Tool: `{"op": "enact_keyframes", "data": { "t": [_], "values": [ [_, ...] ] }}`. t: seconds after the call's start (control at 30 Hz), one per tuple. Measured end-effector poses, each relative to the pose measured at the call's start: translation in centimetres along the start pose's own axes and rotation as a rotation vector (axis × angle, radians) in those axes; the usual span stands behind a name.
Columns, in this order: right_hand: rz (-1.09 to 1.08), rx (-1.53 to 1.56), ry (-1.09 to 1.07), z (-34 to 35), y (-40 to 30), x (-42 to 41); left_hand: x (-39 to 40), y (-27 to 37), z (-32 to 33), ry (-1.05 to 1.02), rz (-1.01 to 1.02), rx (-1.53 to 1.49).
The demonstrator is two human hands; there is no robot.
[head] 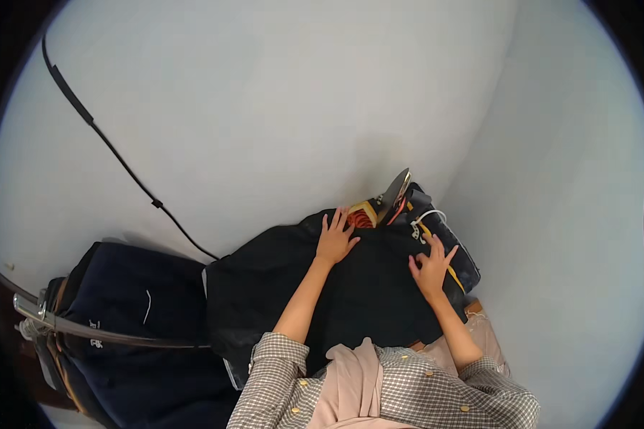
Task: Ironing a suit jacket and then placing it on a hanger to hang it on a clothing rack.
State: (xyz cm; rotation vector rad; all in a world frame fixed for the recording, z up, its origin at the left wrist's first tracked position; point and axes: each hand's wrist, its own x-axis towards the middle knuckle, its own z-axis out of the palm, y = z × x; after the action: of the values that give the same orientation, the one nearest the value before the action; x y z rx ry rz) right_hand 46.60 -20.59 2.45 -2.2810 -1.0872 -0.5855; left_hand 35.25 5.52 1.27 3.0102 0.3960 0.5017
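Note:
A black garment (375, 289) is spread out in front of me, covering most of the surface beneath it. My left hand (334, 241) rests palm down on its far part, fingers spread, beside a red and yellow patterned piece (361, 216). Over the right part of the garment is my right hand (430, 268). Its thumb and index finger are curled towards each other, with the other fingers apart; whether cloth is pinched between them cannot be told. Beyond the hands a clothes iron (396, 198) stands on its heel, its soleplate tilted up.
A white cord (432, 212) curves beside the iron. Dark blue garments (155, 289) hang at the left on a metal rail (112, 333). Along the wall (300, 107) runs a black cable (123, 161). Pinkish cloth (480, 338) lies at the right, below my forearm.

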Motion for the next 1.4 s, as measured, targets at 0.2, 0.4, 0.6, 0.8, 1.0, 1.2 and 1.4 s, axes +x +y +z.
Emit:
{"op": "enact_keyframes", "data": {
  "t": [0.2, 0.4, 0.6, 0.8, 1.0, 1.2, 1.4],
  "values": [
    [0.148, -0.214, -0.302, -1.4, -0.3, 0.6, 0.7, 0.8, -0.5, -0.183, -0.053, 0.041],
    [0.155, 0.017, -0.093, -0.8, 0.5, 3.8, -2.6, 0.5, -3.3, -0.050, 0.140, -0.197],
    [-0.255, 0.096, -0.270, -2.2, 0.4, 7.0, -5.7, 0.0, -6.9, 0.176, 0.270, -0.199],
    [-0.476, 0.190, -0.640, -3.1, 0.2, 6.8, -8.4, 0.7, -8.7, 0.308, 0.337, -0.194],
    [-0.460, 0.341, -0.679, -4.2, -1.6, 7.6, -10.7, 0.9, -8.7, 0.303, 0.342, -0.206],
    [-0.659, 0.303, -0.683, -2.2, -4.5, 5.9, -11.8, 2.1, -9.1, 0.377, 0.331, -0.197],
    [-0.576, 0.335, -0.624, -3.1, -5.5, 5.7, -13.1, 3.0, -8.8, 0.375, 0.259, -0.224]
  ]
}}
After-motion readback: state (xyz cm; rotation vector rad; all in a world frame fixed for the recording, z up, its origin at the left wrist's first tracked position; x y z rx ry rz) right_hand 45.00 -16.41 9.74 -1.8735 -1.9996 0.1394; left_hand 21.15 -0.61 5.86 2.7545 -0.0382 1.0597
